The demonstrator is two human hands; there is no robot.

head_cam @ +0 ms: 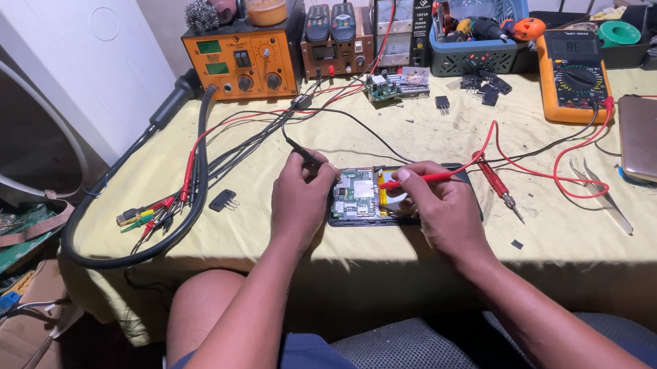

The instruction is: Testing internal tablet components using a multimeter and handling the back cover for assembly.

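Left hand (300, 198) pinches a black test probe (305, 156), tip at the opened device (363, 199)'s ten o'clock corner. Right hand (440, 205) grips a red test probe (423, 179), tip on the green circuit board (354, 194). Device lies at table centre; orange multimeter (574, 76) at two o'clock.

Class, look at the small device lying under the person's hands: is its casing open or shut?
Open. The device lies flat on the yellow cloth with its green circuit board exposed, and both probes reach it.
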